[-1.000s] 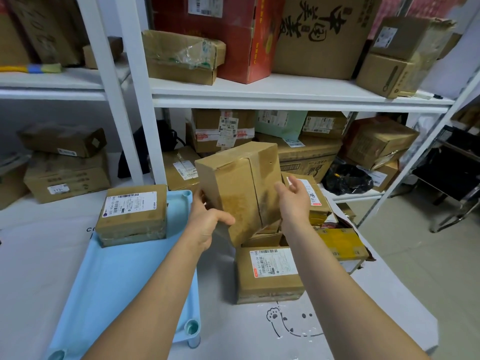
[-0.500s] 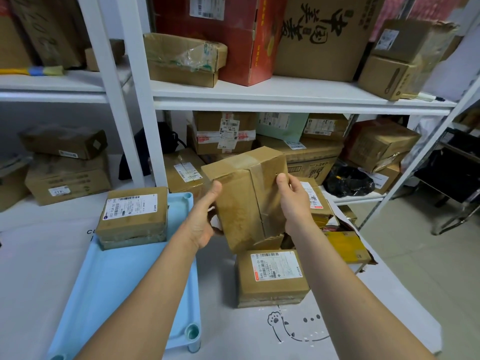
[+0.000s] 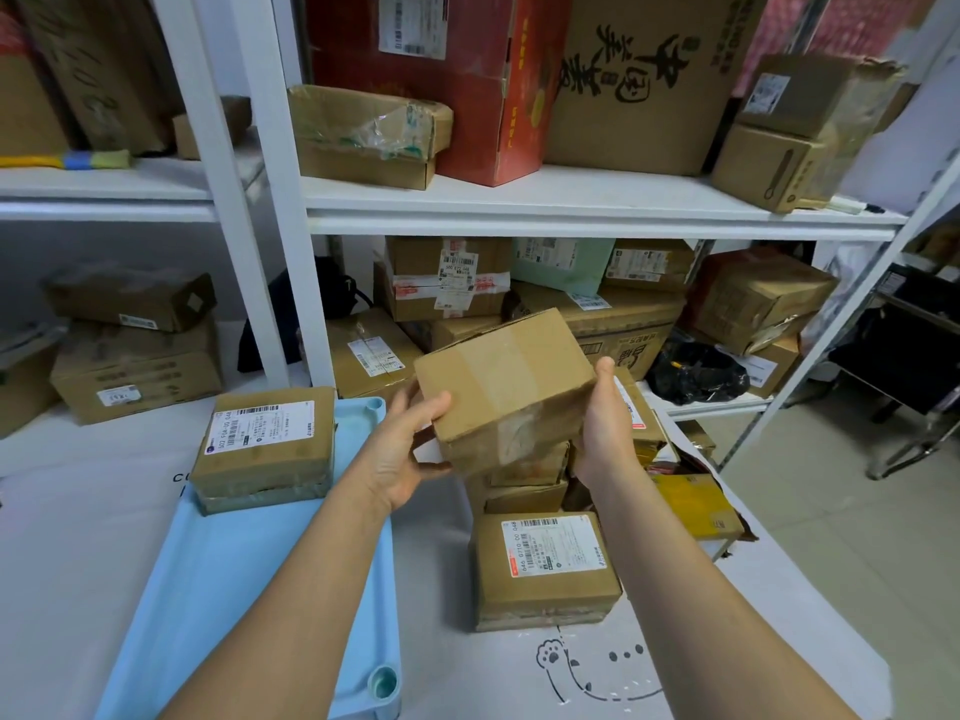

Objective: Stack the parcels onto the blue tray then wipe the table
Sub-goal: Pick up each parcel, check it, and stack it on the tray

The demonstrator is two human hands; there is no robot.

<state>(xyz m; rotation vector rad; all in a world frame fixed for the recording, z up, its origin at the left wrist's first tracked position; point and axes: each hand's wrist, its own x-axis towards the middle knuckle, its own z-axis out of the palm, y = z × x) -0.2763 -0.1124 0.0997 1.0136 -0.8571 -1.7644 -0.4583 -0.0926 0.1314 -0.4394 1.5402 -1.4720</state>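
Gripping plain box (image 3: 506, 387) end to end: left hand (image 3: 402, 454) curled round the left end, right hand (image 3: 605, 428) round the right. Held aloft near the table's (image 3: 78, 563) far edge, just right of the blue tray (image 3: 218, 589), tilted, long axis left-right.

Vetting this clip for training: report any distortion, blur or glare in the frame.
Head view: wide-angle distortion splays the shelf posts apart toward the top; held parcel, left hand and right hand sharp, no motion blur; soft even light, faint shadow beside the labelled parcel; no strong glare.
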